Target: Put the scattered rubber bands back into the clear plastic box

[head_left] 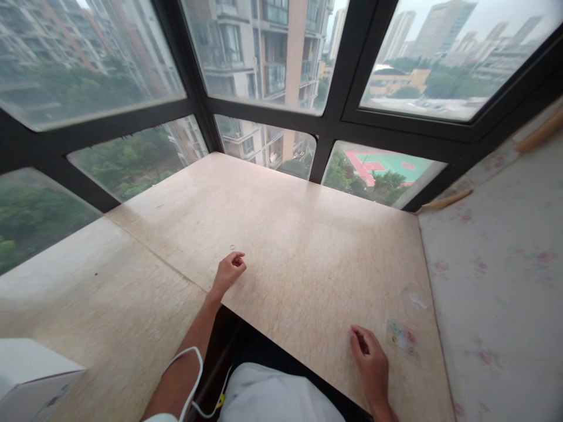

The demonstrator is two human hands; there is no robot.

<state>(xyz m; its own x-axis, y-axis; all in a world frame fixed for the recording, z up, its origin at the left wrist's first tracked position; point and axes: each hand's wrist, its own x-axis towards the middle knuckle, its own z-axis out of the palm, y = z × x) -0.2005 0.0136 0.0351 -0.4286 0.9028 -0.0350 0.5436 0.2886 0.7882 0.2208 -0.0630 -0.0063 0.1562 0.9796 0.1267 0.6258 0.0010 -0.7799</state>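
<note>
My left hand (231,272) rests at the tabletop, fingers loosely curled, thumb and index tips apart and nothing visible between them. Just beyond its knuckles lies a small thin ring (232,247), apart from the hand. My right hand (370,358) is near the front edge at right, its fingers curled in and fingertips pressed together; whatever they may pinch is hidden or too small to name. Beside it, to the right, sits a clear plastic case (402,338) with several small coloured ring-like pieces, green, yellow and red. Behind that case lies another clear plastic piece (416,298).
A beige marble-patterned tabletop (281,234) with a seam at left runs up to dark-framed windows. At lower left stands a white box (39,375). A white cable (197,357) loops over my left forearm. The floral wall (492,281) bounds the right side.
</note>
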